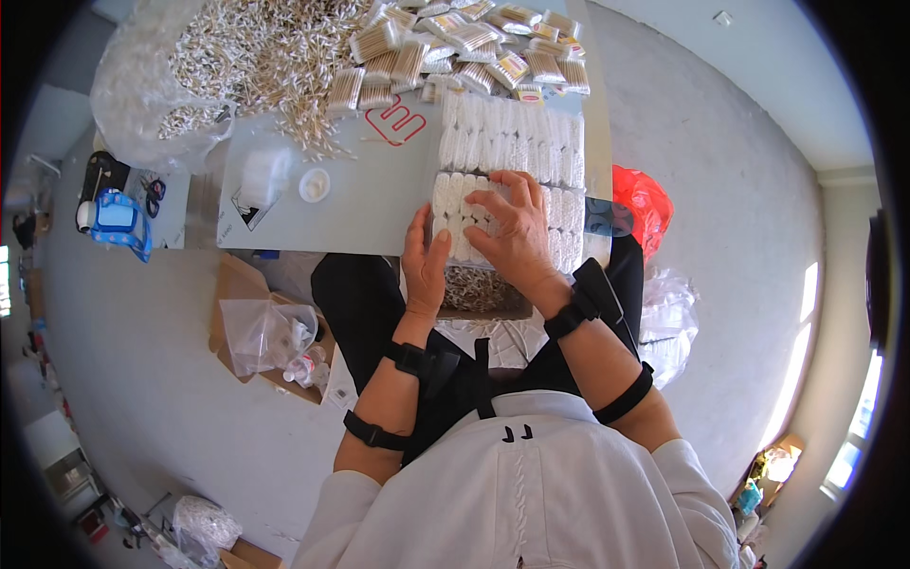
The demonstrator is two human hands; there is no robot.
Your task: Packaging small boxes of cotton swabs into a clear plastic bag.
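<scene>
A block of cotton swab packs (512, 133) stands at the table's right front, packed in rows with white tips facing up. My left hand (424, 264) rests along the left side of the nearer rows, fingers stretched out and thumb apart. Over those nearer packs is my right hand (517, 228), its fingers bent and spread, fingertips touching the white tips. Whether it grips a single pack is not visible. Below the table edge, between my legs, a cardboard box (517, 308) holds loose brown-stemmed swabs (474, 287).
A large heap of loose swabs (265, 57) spills from a clear plastic bag (133, 95) at the far left. Wrapped swab packs (474, 43) lie piled behind the block. A small white round dish (315, 185) sits to the left. A red bag (643, 209) hangs at right.
</scene>
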